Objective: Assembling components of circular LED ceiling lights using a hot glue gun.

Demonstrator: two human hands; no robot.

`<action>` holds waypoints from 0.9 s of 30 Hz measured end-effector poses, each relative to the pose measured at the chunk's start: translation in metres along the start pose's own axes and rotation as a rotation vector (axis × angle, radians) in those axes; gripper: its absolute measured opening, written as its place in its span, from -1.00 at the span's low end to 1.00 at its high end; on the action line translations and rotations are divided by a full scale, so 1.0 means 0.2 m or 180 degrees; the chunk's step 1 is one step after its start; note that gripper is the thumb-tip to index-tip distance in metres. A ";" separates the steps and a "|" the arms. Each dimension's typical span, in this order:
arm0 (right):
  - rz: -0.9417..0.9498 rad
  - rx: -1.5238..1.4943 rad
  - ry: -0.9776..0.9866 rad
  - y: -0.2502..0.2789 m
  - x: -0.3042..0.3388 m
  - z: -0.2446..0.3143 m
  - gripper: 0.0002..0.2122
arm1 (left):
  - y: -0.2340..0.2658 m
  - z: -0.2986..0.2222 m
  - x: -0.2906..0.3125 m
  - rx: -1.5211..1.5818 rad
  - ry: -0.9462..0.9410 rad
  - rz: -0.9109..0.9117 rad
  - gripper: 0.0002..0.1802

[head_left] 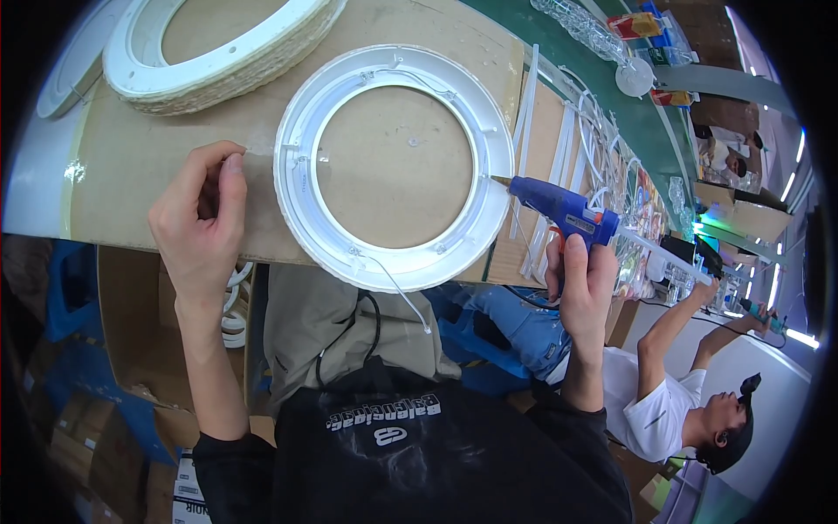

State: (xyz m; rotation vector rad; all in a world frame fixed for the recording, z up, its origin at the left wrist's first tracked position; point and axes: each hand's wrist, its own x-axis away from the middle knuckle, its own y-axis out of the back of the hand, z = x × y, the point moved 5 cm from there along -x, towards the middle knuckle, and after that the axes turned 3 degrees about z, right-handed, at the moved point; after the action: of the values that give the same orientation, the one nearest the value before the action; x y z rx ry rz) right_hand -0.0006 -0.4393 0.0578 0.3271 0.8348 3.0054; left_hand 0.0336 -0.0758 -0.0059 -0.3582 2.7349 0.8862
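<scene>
Blue glue gun (563,210) gripped in my right hand (583,284), nozzle (502,181) over a white ring (441,258).
My left hand (201,210) pinches beside the ring, likely light and stiff; hold its outer rim (291,229).

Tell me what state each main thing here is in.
White ring, lying flat, channel up.
Loose wire, draped over the ring's near edge.
Glue gun, held, nozzle at the ring's right side.
Glue stick, protruding from the gun's rear.
Left hand, curled; whether it holds anything is unclear.
Right hand, gripping the glue gun.
Cardboard box, open.
</scene>
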 end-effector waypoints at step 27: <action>0.0643 -0.0303 0.0371 -0.06 -0.45 0.10 -0.68 | 0.01 -0.01 0.00 -0.0144 0.0085 -0.0003 -0.94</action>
State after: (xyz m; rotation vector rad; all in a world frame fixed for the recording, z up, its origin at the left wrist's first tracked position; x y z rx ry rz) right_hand 0.0902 -0.4238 0.0513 0.2509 0.7016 3.2670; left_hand 0.0333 -0.0743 -0.0030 -0.3824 2.7424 0.9509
